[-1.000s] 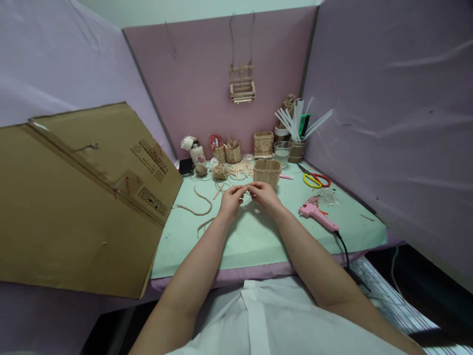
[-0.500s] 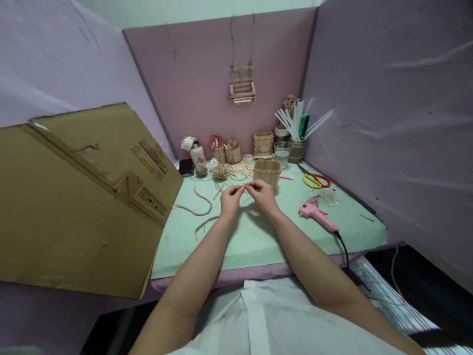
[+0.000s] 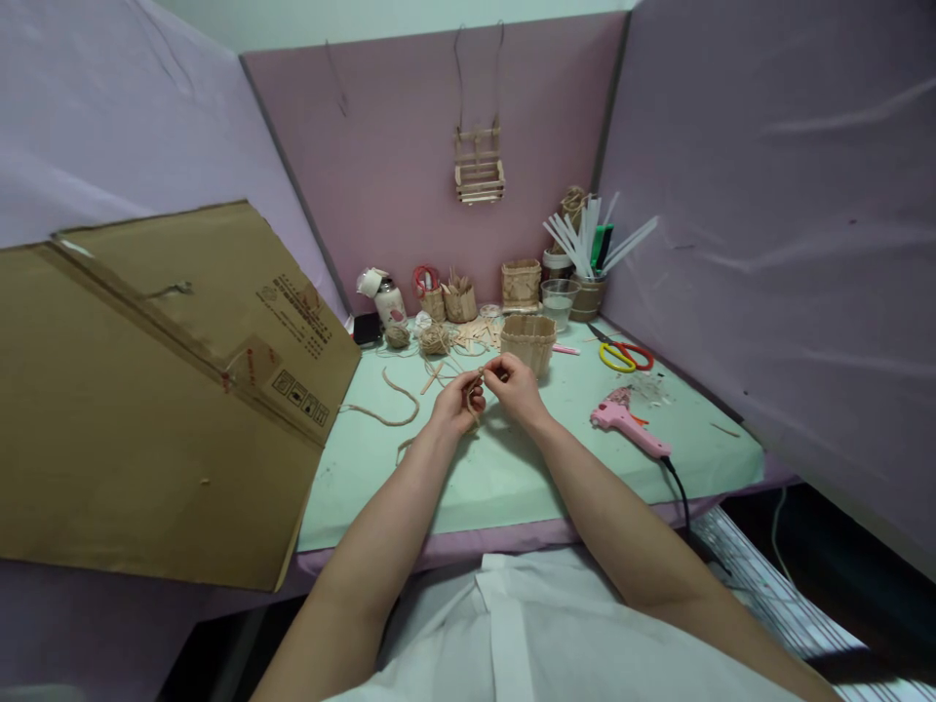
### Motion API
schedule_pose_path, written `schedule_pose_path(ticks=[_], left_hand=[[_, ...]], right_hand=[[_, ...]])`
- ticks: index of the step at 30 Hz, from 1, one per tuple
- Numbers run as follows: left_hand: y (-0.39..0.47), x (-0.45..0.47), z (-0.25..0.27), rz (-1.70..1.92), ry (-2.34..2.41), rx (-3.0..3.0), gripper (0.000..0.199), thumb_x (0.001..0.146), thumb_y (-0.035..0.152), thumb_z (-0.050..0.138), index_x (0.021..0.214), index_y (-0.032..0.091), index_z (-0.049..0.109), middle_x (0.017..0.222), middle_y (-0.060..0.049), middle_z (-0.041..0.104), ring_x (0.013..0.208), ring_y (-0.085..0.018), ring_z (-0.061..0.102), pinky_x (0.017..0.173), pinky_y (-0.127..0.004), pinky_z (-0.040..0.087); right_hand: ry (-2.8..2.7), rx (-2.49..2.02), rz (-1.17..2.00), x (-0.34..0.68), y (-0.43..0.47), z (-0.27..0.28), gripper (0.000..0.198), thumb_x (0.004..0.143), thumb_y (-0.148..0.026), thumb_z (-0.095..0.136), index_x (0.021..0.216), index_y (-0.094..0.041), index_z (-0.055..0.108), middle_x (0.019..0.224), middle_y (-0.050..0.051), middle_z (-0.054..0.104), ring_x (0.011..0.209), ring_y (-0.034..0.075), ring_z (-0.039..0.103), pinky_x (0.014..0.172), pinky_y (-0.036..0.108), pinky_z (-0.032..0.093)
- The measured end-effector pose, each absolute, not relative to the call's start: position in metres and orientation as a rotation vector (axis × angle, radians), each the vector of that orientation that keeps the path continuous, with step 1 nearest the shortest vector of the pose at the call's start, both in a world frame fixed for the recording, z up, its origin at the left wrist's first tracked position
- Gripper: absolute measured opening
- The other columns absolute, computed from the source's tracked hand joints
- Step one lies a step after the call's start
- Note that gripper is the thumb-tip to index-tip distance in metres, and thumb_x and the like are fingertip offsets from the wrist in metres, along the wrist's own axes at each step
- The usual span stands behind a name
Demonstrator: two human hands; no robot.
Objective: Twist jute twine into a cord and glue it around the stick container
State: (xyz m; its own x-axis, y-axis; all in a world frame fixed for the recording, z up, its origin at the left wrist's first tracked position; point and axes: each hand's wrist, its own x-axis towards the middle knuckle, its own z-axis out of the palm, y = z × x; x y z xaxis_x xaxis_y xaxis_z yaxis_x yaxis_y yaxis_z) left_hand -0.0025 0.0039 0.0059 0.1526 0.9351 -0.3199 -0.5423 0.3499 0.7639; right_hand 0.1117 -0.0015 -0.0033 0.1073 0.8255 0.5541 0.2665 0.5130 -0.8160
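Both my hands meet over the middle of the table, in front of a small wooden-stick basket (image 3: 527, 345). My left hand (image 3: 456, 402) is closed on a piece of twine (image 3: 472, 408), which loops down below the fingers. The fingertips of my right hand (image 3: 514, 384) pinch at the upper end of that twine, touching the left fingertips. To the left, another length of twine (image 3: 399, 421) lies curved on the green cloth, and part of a further piece shows beside my left forearm.
A cardboard sheet (image 3: 175, 400) leans at the left. Balls of twine (image 3: 436, 339), loose sticks (image 3: 479, 334) and a cup of water (image 3: 559, 307) stand toward the back. Scissors (image 3: 621, 357) and a pink glue gun (image 3: 629, 425) with its cord lie at the right.
My left hand has turned palm-up, so the hanging loop of twine now shows. The twine beside my left forearm has shifted. My right hand stays pinched at nearly the same spot.
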Motion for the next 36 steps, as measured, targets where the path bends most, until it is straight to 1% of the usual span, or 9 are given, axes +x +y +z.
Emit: schedule_pose_path(ticks=[2,8,10,14,16,22,27,31,36], left_hand=[[0.004,-0.003,0.006,1.097,0.838,0.526,0.011,0.063,0.015,0.068,0.067,0.013,0.059,0.054,0.004,0.048,0.045,-0.002,0.039,0.041,-0.015,0.027],[0.000,0.002,0.001,1.388,1.003,0.840,0.019,0.061,0.025,0.075,0.070,0.015,0.062,0.064,0.002,0.056,0.058,-0.005,0.047,0.047,-0.016,0.030],[0.000,0.002,0.002,1.388,1.019,0.850,0.019,0.060,0.025,0.075,0.070,0.015,0.062,0.065,0.002,0.056,0.058,-0.005,0.046,0.048,-0.016,0.030],[0.003,-0.004,0.007,1.143,0.874,0.607,0.015,0.063,0.018,0.072,0.068,0.014,0.058,0.058,0.003,0.049,0.050,-0.004,0.040,0.043,-0.016,0.028],[0.003,-0.005,0.008,1.077,0.829,0.543,0.014,0.064,0.016,0.071,0.067,0.014,0.057,0.056,0.003,0.047,0.048,-0.003,0.039,0.042,-0.015,0.027],[0.000,0.000,0.002,1.382,0.959,0.858,0.018,0.064,0.024,0.073,0.073,0.014,0.061,0.063,0.002,0.052,0.055,-0.005,0.044,0.046,-0.016,0.030],[0.002,0.002,-0.007,1.405,1.098,1.279,0.016,0.070,0.029,0.066,0.080,0.017,0.063,0.065,0.002,0.058,0.057,-0.008,0.047,0.055,-0.021,0.035],[0.004,-0.001,-0.010,1.326,1.191,1.536,0.015,0.074,0.030,0.061,0.069,0.016,0.064,0.062,-0.001,0.061,0.062,-0.013,0.052,0.063,-0.025,0.038],[0.000,-0.001,-0.008,1.255,1.311,1.595,0.017,0.070,0.030,0.063,0.058,0.018,0.063,0.056,-0.001,0.061,0.056,-0.014,0.050,0.060,-0.027,0.036]], right_hand=[[-1.429,-1.020,0.573,0.112,-0.001,-0.003,0.012,0.073,-0.029,0.056,0.069,-0.018,0.060,0.072,0.001,0.058,0.066,0.013,0.052,0.065,0.027,0.042],[-1.317,-1.061,0.787,0.115,0.002,-0.003,0.021,0.072,-0.038,0.061,0.072,-0.017,0.064,0.069,0.002,0.062,0.066,0.016,0.054,0.064,0.028,0.043],[-1.343,-1.041,0.729,0.115,0.001,-0.002,0.021,0.072,-0.038,0.061,0.072,-0.018,0.064,0.071,0.002,0.062,0.067,0.016,0.054,0.065,0.029,0.043],[-1.492,-0.954,0.513,0.113,-0.004,0.000,0.016,0.077,-0.034,0.058,0.072,-0.019,0.063,0.078,0.003,0.060,0.072,0.015,0.054,0.068,0.029,0.043],[-1.514,-0.925,0.502,0.113,-0.005,0.000,0.016,0.078,-0.033,0.058,0.072,-0.019,0.063,0.078,0.003,0.059,0.073,0.016,0.054,0.068,0.029,0.043],[-1.315,-0.977,0.904,0.116,0.003,-0.004,0.024,0.069,-0.041,0.066,0.075,-0.018,0.063,0.070,0.000,0.060,0.065,0.013,0.051,0.061,0.027,0.040],[-1.208,-1.003,1.049,0.119,0.004,-0.003,0.028,0.064,-0.045,0.068,0.074,-0.019,0.063,0.064,-0.002,0.057,0.059,0.011,0.048,0.053,0.024,0.035],[-1.187,-1.011,1.034,0.119,0.005,-0.005,0.027,0.063,-0.043,0.068,0.069,-0.019,0.061,0.063,-0.002,0.056,0.057,0.011,0.046,0.052,0.024,0.034],[-1.099,-1.102,0.901,0.121,0.012,-0.011,0.027,0.066,-0.045,0.063,0.066,-0.019,0.058,0.062,-0.001,0.055,0.059,0.012,0.046,0.051,0.024,0.036]])
